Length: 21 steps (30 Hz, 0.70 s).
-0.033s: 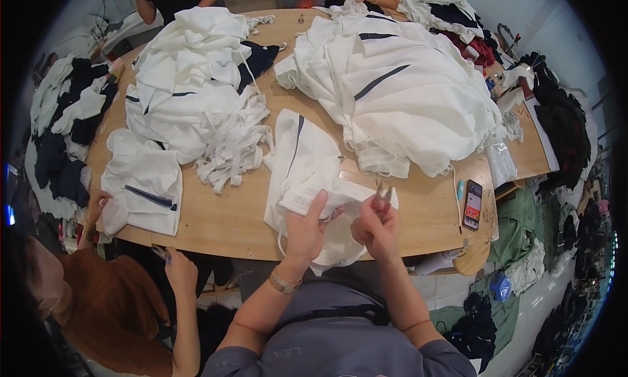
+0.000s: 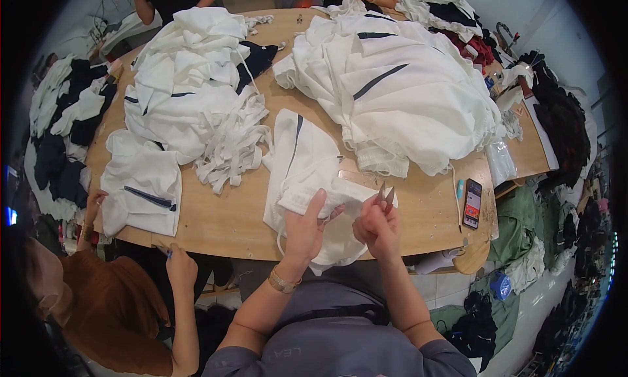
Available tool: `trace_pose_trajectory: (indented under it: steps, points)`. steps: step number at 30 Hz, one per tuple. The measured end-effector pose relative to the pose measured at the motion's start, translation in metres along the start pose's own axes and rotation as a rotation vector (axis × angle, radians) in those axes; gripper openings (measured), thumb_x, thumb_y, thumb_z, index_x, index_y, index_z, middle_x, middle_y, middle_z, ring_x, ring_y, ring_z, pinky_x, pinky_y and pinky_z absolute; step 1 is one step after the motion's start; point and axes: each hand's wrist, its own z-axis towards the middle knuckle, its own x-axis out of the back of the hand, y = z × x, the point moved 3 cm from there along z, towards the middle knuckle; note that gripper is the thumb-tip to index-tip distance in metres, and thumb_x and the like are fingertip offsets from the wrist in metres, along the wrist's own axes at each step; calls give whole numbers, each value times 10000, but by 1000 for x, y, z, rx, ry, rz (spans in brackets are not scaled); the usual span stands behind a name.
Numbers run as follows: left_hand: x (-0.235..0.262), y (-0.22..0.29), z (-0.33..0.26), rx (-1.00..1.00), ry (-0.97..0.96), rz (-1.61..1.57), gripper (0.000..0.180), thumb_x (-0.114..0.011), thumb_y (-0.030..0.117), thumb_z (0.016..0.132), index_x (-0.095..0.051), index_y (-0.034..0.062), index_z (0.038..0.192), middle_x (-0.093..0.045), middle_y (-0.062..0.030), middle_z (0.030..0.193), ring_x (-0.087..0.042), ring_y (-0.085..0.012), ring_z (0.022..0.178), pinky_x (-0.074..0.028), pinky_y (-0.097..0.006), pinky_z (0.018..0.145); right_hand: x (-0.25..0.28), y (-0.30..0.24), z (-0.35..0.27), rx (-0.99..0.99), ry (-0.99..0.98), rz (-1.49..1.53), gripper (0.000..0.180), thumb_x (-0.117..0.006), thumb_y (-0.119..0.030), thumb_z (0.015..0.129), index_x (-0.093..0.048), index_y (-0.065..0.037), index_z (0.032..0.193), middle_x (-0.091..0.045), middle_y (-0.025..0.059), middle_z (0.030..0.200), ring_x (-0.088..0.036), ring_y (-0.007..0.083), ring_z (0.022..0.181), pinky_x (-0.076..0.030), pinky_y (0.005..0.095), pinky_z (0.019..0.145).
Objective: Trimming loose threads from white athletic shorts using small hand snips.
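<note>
A white garment (image 2: 297, 164) with a navy stripe and a gathered elastic band lies in front of me, its near part over the table's front edge. My left hand (image 2: 306, 230) is closed on the gathered band, thumb on top and the fingers partly hidden in the cloth. My right hand (image 2: 378, 228), just to the right, is closed around a pair of thread snips (image 2: 386, 195). The two pointed metal blades stick up from the fist, slightly apart. White cloth spreads between and below my hands.
A big heap of white garments (image 2: 418, 96) covers the back right; another pile (image 2: 190, 83) with loose white strips (image 2: 232, 141) is at left. A phone (image 2: 471, 204) lies near the right edge. A co-worker's hand (image 2: 181, 267) holds a small tool at lower left.
My right hand has turned very slightly, and the snips' blades show a little differently. The co-worker's hands at left have shifted slightly. My left hand stays in place.
</note>
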Motion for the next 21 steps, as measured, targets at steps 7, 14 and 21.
trace_pose_trajectory:
  steps: [7,14,21]
  points:
    - [0,5,1,79,0,-20,303,-496,57,876,-448,33,1174,-559,-73,1066,-589,-181,913,-532,-363,747,6,-11,1,285,157,-1065,236,-616,-228,820,-540,-5,830,-517,39,620,-423,160,455,-336,246,444]
    - [11,-1,5,-47,-12,16,291,-490,102,889,-440,22,1164,-569,-100,1059,-604,-179,892,-537,-323,740,-4,-13,5,539,52,-1637,233,-707,-199,708,-535,-42,717,-530,63,615,-495,235,480,-371,304,446]
    - [4,1,0,-39,23,14,358,-529,2,847,-425,3,1190,-537,-71,1091,-559,-138,946,-499,-273,750,-1,-15,10,660,32,-1775,336,-691,-372,707,-499,-104,646,-432,16,554,-429,182,422,-319,292,403]
